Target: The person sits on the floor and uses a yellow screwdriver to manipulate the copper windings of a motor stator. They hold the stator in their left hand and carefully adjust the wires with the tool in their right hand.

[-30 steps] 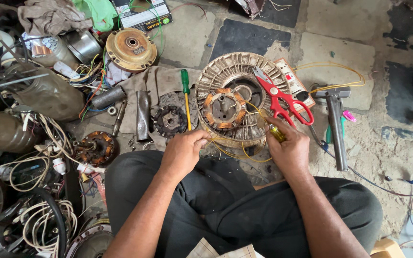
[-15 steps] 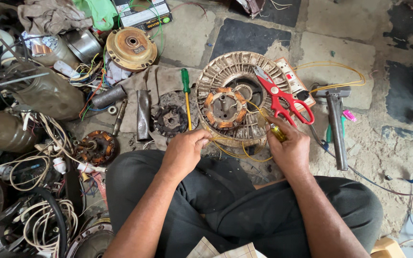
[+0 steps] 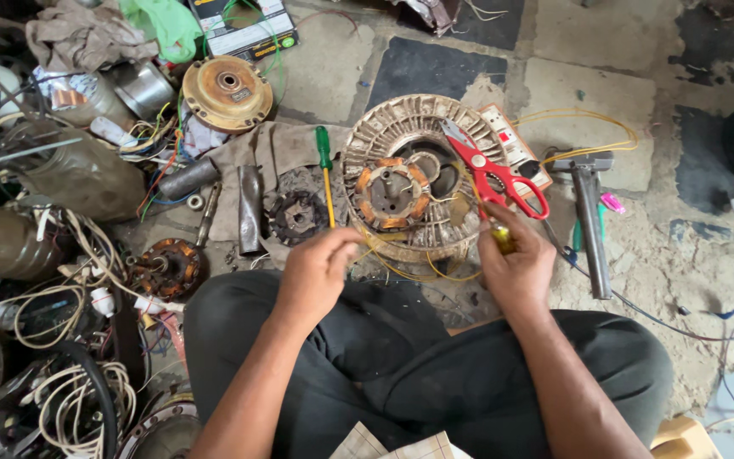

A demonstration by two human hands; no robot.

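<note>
The person sits cross-legged on the floor (image 3: 435, 64), working at the lower edge of a round ribbed motor housing (image 3: 414, 136) in the middle of the frame, with an orange wound coil ring (image 3: 390, 194) inside it. The left hand (image 3: 316, 272) is pinched together on a thin yellow wire (image 3: 418, 274) that loops out below the housing. The right hand (image 3: 516, 268) is closed around a small yellow-handled tool (image 3: 501, 238), its tip aimed up at the housing rim. Judging by this, the wire is best kept taut with the left hand while the tool works in small, steady moves, so the thin strand neither kinks nor snaps. The housing lies just above both hands, touching neither palm; the wire runs between them. Red scissors (image 3: 494, 174) rest on the housing's right side, a green screwdriver (image 3: 326, 170) lies to its left, and a hammer (image 3: 588, 217) lies further right.
</note>
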